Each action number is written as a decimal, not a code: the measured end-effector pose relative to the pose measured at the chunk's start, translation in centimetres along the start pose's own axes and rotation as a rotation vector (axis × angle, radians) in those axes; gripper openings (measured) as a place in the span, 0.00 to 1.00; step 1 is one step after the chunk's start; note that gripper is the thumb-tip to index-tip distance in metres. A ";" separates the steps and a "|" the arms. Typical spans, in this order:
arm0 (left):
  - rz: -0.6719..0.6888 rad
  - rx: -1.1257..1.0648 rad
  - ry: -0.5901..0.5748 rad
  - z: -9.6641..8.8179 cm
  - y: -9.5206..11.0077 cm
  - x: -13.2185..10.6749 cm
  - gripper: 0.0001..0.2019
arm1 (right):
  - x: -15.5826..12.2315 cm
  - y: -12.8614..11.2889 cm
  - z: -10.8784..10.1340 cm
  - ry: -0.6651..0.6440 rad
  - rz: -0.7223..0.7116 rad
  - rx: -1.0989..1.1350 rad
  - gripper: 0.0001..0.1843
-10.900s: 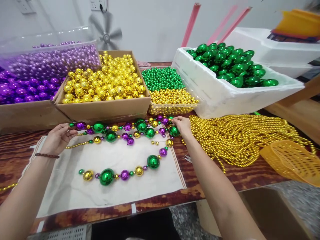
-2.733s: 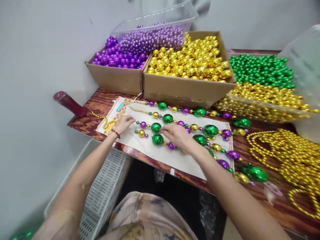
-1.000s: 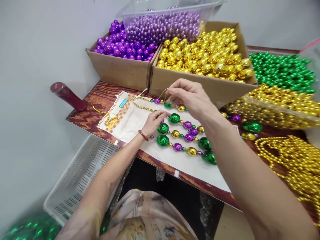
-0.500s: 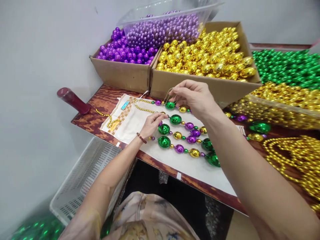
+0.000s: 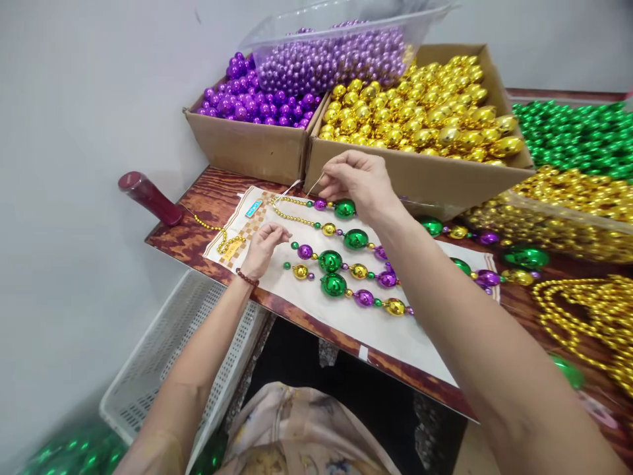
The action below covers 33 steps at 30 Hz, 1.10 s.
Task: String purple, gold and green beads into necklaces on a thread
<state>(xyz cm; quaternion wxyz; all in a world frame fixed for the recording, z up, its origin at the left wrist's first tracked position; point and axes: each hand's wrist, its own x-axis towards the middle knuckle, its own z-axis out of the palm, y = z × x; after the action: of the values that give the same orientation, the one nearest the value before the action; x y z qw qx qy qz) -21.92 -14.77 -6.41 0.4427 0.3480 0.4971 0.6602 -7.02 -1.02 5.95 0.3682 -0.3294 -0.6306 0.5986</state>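
Observation:
My right hand (image 5: pixel 357 183) is raised above the far bead strand, its thumb and fingertips pinched on a thin pale string (image 5: pixel 314 185) that slants down to the left. My left hand (image 5: pixel 266 249) hovers over the cloth (image 5: pixel 316 313) with thumb and fingers pressed together; whatever lies between them is too small to make out. Close to its fingertips is the left end of a strand, a small green bead beside a purple bead (image 5: pixel 305 251). Rows of green, purple and gold beads (image 5: pixel 333 285) lie across the cloth. A loop of small gold beads (image 5: pixel 291 216) curves at the far left.
Cardboard boxes of purple beads (image 5: pixel 270 107) and gold beads (image 5: pixel 420 125) stand behind, with a clear tub (image 5: pixel 247 49) on top. A dark red bottle (image 5: pixel 151 199) leans at the left. Gold bead chains (image 5: pixel 588 316) pile at right. A white basket (image 5: pixel 143 369) sits below the edge.
My left hand has moved left, away from the large green beads, uncovering the strands' left ends. My right hand has shifted slightly left with the string, which now stretches more straight. The view has shifted a little.

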 end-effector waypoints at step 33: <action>-0.352 1.230 0.883 -20.6 4.9 9.2 0.10 | -10.1 7.2 8.0 -0.924 -0.102 -1.224 0.16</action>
<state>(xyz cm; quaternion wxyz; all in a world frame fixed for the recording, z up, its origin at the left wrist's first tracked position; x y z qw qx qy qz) -45.02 -13.94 -6.94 0.0293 0.1517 0.9523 0.2630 -8.89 -13.32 -2.08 -0.1537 -0.1614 -0.9537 0.2018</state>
